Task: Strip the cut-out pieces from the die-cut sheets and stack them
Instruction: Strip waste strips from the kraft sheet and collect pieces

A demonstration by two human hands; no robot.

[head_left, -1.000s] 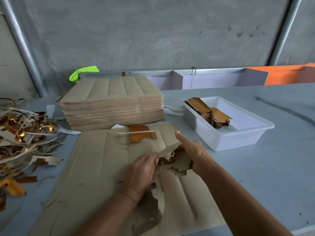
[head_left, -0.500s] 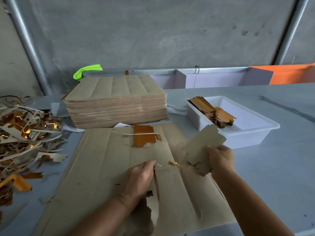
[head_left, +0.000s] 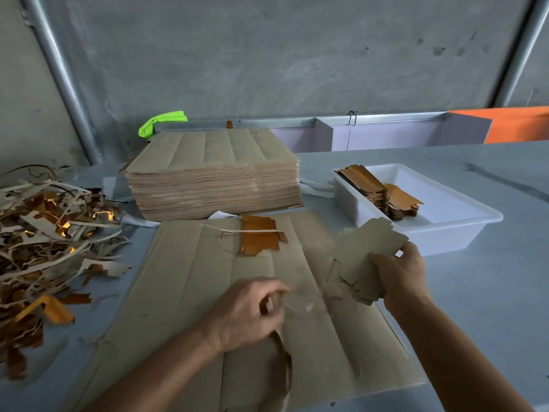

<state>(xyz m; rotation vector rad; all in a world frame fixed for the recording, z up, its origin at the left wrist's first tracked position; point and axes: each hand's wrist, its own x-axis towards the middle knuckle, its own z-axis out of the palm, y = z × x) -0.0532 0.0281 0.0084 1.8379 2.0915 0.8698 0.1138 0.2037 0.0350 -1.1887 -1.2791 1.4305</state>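
Observation:
A brown die-cut sheet [head_left: 190, 281] lies flat in front of me, torn open at its near middle. A hole near its far edge shows a gold cut-out piece [head_left: 259, 237] underneath. My right hand [head_left: 401, 273] grips a bundle of grey-brown cut-out pieces [head_left: 364, 257] just above the sheet's right edge. My left hand [head_left: 248, 315] hovers on the sheet's middle with curled fingers pinching a small blurred scrap [head_left: 285, 301]. A tall pile of uncut sheets [head_left: 214, 179] stands behind. A white tray [head_left: 451, 233] on the right holds stacked gold pieces [head_left: 383, 191].
A heap of waste strips [head_left: 44, 242] covers the table's left side. A neon-green cloth [head_left: 162, 121] lies behind the sheet pile. A grey wall and metal poles stand close behind the table [head_left: 475, 307]; an orange panel [head_left: 520, 123] is at the far right.
My right hand tore the pieces free from the sheet's middle and carried them right, toward the tray. My left hand let go of them and stayed on the sheet, fingers curling.

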